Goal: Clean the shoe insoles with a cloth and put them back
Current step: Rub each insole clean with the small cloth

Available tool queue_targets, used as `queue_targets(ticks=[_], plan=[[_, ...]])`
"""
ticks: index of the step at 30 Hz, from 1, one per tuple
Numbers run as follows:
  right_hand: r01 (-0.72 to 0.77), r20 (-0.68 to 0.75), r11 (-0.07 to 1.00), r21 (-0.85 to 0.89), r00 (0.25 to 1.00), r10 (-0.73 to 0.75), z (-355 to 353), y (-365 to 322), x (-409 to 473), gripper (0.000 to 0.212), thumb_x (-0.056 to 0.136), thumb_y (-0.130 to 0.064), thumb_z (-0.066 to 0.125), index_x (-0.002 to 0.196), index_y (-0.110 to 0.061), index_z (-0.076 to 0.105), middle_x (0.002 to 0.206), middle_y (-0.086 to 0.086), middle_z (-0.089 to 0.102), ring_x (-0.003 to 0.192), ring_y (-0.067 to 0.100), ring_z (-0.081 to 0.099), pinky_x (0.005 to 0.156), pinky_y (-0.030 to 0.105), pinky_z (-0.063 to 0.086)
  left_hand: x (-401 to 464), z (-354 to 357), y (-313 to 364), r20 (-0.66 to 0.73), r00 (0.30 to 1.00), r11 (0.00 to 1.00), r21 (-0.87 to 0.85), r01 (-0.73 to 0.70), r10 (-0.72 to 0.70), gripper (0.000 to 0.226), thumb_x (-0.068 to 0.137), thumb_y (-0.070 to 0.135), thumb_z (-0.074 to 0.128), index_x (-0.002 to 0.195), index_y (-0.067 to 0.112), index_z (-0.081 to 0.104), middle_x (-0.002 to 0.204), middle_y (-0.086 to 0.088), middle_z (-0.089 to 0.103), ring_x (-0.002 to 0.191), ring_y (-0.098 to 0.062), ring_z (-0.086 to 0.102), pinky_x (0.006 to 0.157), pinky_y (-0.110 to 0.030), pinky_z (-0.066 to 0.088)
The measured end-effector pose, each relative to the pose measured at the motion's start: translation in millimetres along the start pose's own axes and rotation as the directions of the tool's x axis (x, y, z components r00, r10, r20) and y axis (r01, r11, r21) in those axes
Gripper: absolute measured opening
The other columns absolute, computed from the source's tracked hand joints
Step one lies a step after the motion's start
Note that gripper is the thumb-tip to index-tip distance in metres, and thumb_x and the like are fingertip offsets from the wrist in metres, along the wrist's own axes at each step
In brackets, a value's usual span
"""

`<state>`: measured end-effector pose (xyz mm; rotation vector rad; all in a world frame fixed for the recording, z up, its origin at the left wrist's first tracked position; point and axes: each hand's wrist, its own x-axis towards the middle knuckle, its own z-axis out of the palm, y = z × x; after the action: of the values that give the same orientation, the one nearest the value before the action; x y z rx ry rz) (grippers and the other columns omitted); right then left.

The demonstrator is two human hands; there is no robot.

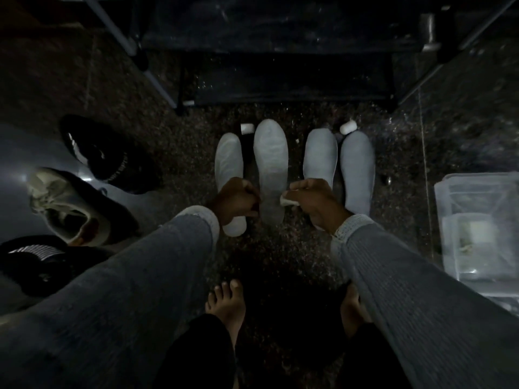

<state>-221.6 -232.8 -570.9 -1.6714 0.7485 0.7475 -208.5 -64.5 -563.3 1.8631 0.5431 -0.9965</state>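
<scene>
Nearest the camera, two bare feet [226,304] stand on the dark speckled floor [280,248], between two grey ribbed sleeves [140,276] that reach forward.

The left hand [236,199] has its fingers curled at the heel end of the second insole from the left [271,167], at its left edge; it appears to hold that edge, though the dim light keeps the grip unclear. This hand covers the lower part of the leftmost insole [229,161], whose heel shows below the wrist. The right hand [314,202] grips a small white cloth [287,200] just beside the right edge of the same insole.

Four pale insoles lie side by side on the floor, toes pointing away. The third insole [320,155] and the fourth insole [358,169] lie to the right, the third partly under the right hand.

Toward the left edge of the floor lie a pale laced shoe [64,203] and two black shoes [92,147]; the farther black one carries pale lettering too blurred to read. At the right edge sits a clear plastic box [477,226].

Just beyond the insole toes are two small white objects [247,128], and beyond them a dark rack [280,51] with metal legs.
</scene>
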Motion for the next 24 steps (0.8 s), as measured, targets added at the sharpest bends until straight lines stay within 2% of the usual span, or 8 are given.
queue_targets(ticks=[4, 6, 8, 10, 14, 17, 21, 24], plan=[[-0.061, 0.047, 0.998, -0.007, 0.997, 0.061, -12, -19, -40, 0.027, 0.081, -0.007, 0.072, 0.106, -0.002, 0.067, 0.116, 0.02, 0.065, 0.109, 0.035, 0.062, 0.093, 0.043, 0.052, -44, -13, 24, 0.148, 0.988, 0.996, 0.081, -0.048, 0.035, 0.021, 0.094, -0.013, 0.047, 0.085, 0.001, 0.06, 0.085, -0.007, 0.057, 0.055, -0.004, 0.061, 0.053, -0.012, 0.05], [-0.076, 0.086, 0.997, 0.01, 0.993, 0.075, -21, -30, -62, 0.016, 0.08, -0.006, 0.072, 0.096, -0.005, 0.068, 0.118, 0.023, 0.064, 0.109, 0.036, 0.062, 0.095, 0.048, 0.051, -65, -17, 34, 0.128, 0.991, 0.998, 0.049, -0.044, 0.038, 0.013, 0.094, -0.011, 0.049, 0.092, -0.003, 0.06, 0.088, -0.011, 0.059, 0.063, -0.01, 0.064, 0.058, -0.016, 0.055], [-0.088, 0.121, 0.995, 0.056, 0.989, 0.08, -31, -45, -86, 0.018, 0.088, -0.003, 0.063, 0.105, 0.003, 0.065, 0.123, 0.021, 0.061, 0.112, 0.037, 0.059, 0.098, 0.045, 0.049, -87, -21, 49, 0.101, 0.994, 0.999, -0.037, -0.036, 0.04, 0.006, 0.092, -0.004, 0.058, 0.088, 0.0, 0.059, 0.086, -0.013, 0.062, 0.073, -0.021, 0.064, 0.062, -0.027, 0.059], [-0.083, 0.184, 0.993, 0.085, 0.981, 0.067, -43, -62, -115, 0.026, 0.097, -0.003, 0.05, 0.116, 0.013, 0.057, 0.114, 0.016, 0.057, 0.098, 0.029, 0.059, 0.085, 0.03, 0.051, -111, -25, 68, 0.084, 0.992, 0.996, -0.03, -0.088, 0.091, 0.007, 0.09, 0.003, 0.066, 0.086, 0.002, 0.06, 0.086, -0.014, 0.064, 0.079, -0.024, 0.067, 0.068, -0.032, 0.061], [0.011, 0.224, 0.986, 0.167, 0.973, -0.049, -70, -98, -173, 0.012, 0.095, -0.001, 0.051, 0.092, 0.006, 0.061, 0.077, 0.008, 0.059, 0.069, 0.012, 0.056, 0.052, 0.013, 0.049, -165, -34, 99, 0.133, 0.979, 0.988, -0.043, -0.152, 0.156, 0.01, 0.09, 0.011, 0.067, 0.086, 0.004, 0.061, 0.087, -0.01, 0.066, 0.075, -0.013, 0.069, 0.065, -0.027, 0.06], [0.083, 0.216, 0.972, 0.219, 0.968, -0.132, -85, -113, -211, 0.014, 0.093, -0.002, 0.055, 0.083, -0.003, 0.063, 0.08, 0.007, 0.061, 0.071, 0.012, 0.058, 0.049, 0.013, 0.049, -213, -35, 115, 0.132, 0.971, 0.979, -0.083, -0.187, 0.197, 0.009, 0.091, 0.013, 0.066, 0.092, 0.007, 0.06, 0.098, -0.013, 0.065, 0.09, -0.018, 0.066, 0.07, -0.027, 0.06], [0.18, 0.163, 0.949, 0.259, 0.96, -0.227, -99, -125, -255, 0.005, 0.086, -0.003, 0.065, 0.09, -0.004, 0.063, 0.086, 0.009, 0.065, 0.074, 0.013, 0.063, 0.057, 0.017, 0.052, -271, -33, 126, 0.073, 0.956, 0.942, -0.21, -0.263, 0.284, 0.006, 0.092, 0.016, 0.064, 0.091, 0.011, 0.061, 0.09, -0.004, 0.065, 0.078, -0.01, 0.063, 0.063, -0.023, 0.059], [0.251, 0.112, 0.911, 0.326, 0.947, -0.3, -105, -131, -279, 0.013, 0.083, -0.003, 0.069, 0.094, -0.005, 0.065, 0.094, 0.011, 0.068, 0.078, 0.015, 0.066, 0.058, 0.017, 0.055, -295, -28, 128, 0.021, 0.95, 0.894, -0.346, -0.285, 0.311, 0.015, 0.094, 0.023, 0.061, 0.099, 0.009, 0.063, 0.099, -0.009, 0.071, 0.088, -0.018, 0.069, 0.063, -0.026, 0.057]])
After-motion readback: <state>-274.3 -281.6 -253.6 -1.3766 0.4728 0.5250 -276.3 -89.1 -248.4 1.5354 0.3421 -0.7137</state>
